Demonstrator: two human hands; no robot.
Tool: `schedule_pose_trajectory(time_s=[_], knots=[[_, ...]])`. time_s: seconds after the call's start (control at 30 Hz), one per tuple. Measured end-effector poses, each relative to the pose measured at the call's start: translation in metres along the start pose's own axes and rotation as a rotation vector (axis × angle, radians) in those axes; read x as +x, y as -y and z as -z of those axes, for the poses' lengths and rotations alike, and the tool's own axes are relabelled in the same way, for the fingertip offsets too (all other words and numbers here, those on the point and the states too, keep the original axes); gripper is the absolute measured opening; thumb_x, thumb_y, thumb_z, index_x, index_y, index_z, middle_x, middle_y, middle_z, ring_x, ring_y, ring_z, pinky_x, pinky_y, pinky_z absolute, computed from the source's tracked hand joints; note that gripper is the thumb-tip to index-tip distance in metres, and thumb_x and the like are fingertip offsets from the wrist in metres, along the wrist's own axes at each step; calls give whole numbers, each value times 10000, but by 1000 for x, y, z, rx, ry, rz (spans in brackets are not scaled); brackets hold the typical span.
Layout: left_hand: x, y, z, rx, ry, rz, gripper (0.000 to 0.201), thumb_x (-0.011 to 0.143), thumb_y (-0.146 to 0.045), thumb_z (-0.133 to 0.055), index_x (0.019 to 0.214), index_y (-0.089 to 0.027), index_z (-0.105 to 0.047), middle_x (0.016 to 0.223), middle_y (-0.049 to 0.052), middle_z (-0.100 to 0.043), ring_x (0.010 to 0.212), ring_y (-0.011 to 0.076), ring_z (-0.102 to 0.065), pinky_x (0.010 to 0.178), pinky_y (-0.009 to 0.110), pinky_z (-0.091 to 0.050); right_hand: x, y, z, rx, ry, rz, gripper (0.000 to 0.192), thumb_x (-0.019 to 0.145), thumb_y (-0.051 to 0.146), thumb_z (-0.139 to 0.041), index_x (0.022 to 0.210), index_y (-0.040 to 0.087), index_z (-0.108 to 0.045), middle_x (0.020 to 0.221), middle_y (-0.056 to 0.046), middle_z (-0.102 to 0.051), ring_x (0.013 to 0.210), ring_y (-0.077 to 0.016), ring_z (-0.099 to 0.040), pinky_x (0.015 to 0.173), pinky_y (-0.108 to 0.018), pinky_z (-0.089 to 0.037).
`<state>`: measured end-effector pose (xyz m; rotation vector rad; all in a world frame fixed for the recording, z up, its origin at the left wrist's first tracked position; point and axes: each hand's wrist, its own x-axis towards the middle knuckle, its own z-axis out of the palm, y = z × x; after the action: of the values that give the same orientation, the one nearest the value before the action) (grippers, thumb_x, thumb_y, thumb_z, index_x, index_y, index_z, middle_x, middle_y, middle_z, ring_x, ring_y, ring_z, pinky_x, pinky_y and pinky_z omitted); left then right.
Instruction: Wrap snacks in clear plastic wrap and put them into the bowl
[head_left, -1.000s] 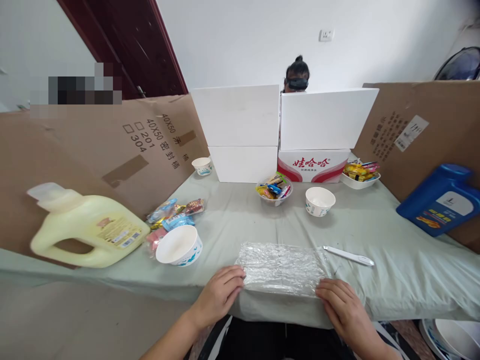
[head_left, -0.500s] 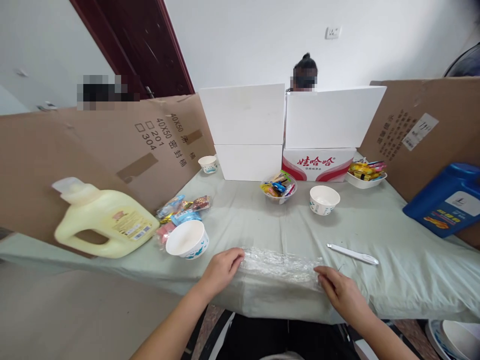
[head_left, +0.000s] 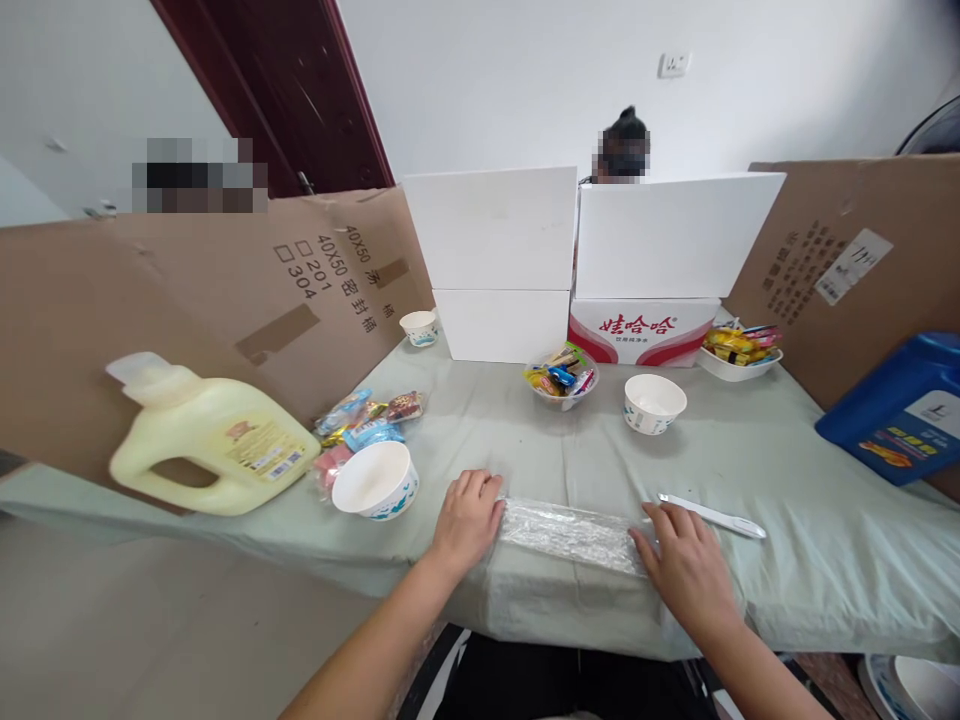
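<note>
A crinkled sheet of clear plastic wrap (head_left: 571,528), folded into a narrow strip, lies near the front edge of the green-covered table (head_left: 510,440). My left hand (head_left: 469,520) rests flat on its left end with fingers together. My right hand (head_left: 686,570) presses down on its right end, fingers spread a little. A white slim cutter (head_left: 712,515) lies just beyond my right hand. A white paper bowl (head_left: 373,480) stands left of my left hand.
A yellow detergent jug (head_left: 210,440) lies at the left, a blue jug (head_left: 896,415) at the right. Snack packets (head_left: 364,420), a bowl of candies (head_left: 561,380), an empty bowl (head_left: 654,402) and another filled bowl (head_left: 739,352) sit farther back. Cardboard and white foam boxes (head_left: 495,260) wall the table; a person sits behind them.
The wide sheet of wrap has been folded over away from me into a narrow strip. Both hands moved forward with it and now lie flat on its ends.
</note>
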<state>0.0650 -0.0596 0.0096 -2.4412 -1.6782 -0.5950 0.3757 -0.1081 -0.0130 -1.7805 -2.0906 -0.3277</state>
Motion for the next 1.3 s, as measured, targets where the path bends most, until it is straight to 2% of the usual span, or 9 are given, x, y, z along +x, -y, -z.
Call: schedule_pose_trajectory(time_s=[0.1, 0.2, 0.27, 0.47, 0.6, 0.77, 0.97, 1.13, 1.3], knots=[[-7, -31, -5, -40, -50, -92, 287, 907, -139, -452, 1118, -176, -643, 1139, 121, -641, 1107, 286, -556, 953, 457, -450, 6, 20, -1, 37, -78, 248, 446, 942, 456, -459, 1263, 162, -558, 1307, -144, -576, 1258, -317, -473, 1041, -481, -335], [-17, -57, -20, -88, 117, -127, 414, 944, -315, -481, 1331, -176, -528, 1385, 139, -514, 1306, 335, -421, 1050, 517, -368, 5, 39, -14, 65, 1, 475, 703, 880, 608, -479, 1422, 167, -406, 1458, -130, -448, 1359, -330, -350, 1096, -515, -244], [-23, -61, -30, -65, 238, -105, 632, 904, -495, -537, 1441, -189, -404, 1515, 158, -345, 1400, 393, -267, 1087, 592, -282, -1, 44, -23, 60, 36, 494, 835, 825, 668, -507, 1450, 134, -361, 1473, -154, -421, 1361, -346, -343, 1086, -521, -250], [-36, -41, -33, -47, 321, -140, 795, 857, -603, -560, 1499, -235, -272, 1582, 151, -169, 1452, 365, -127, 1127, 599, -210, -39, 26, -21, 17, -3, 461, 624, 829, 177, -512, 1440, 164, -384, 1486, -76, -422, 1366, -247, -357, 1077, -407, -301], [-48, -40, -27, -61, 234, -246, 805, 800, -440, -702, 1479, -285, -298, 1579, 104, -216, 1446, 357, -166, 1116, 589, -277, -54, 13, -2, 183, -71, 491, 495, 825, 20, -394, 1241, 218, -577, 1260, -39, -638, 1150, -183, -556, 939, -342, -416], [-52, -32, -18, -150, 97, -289, 425, 872, -81, -489, 1256, -241, -572, 1344, 83, -553, 1295, 272, -457, 1031, 461, -446, -52, -1, 33, 466, -113, 449, 260, 869, 105, -466, 1031, 220, -633, 977, -38, -702, 931, -188, -630, 854, -358, -473], [5, -27, -11, -216, -76, -261, 290, 877, -52, -436, 931, -195, -683, 871, 69, -656, 843, 214, -593, 750, 367, -510, -45, -28, 83, 611, -255, 350, 197, 863, 163, -547, 1033, 227, -623, 910, -56, -685, 924, -219, -647, 789, -346, -506], [90, -50, -23, -237, -53, -363, 223, 937, -146, -460, 936, -188, -680, 937, 65, -691, 927, 203, -590, 862, 370, -448, -46, -28, 106, 382, -337, 415, 219, 882, 262, -564, 1085, 294, -641, 894, -32, -720, 874, -234, -668, 845, -390, -472], [142, -59, -51, -229, 51, -426, 159, 873, -137, -577, 929, -235, -689, 1072, 31, -676, 1101, 201, -547, 956, 370, -395, -54, -1, 83, 232, -241, 573, 221, 959, 355, -468, 976, 262, -667, 820, -10, -726, 789, -193, -665, 811, -340, -462]])
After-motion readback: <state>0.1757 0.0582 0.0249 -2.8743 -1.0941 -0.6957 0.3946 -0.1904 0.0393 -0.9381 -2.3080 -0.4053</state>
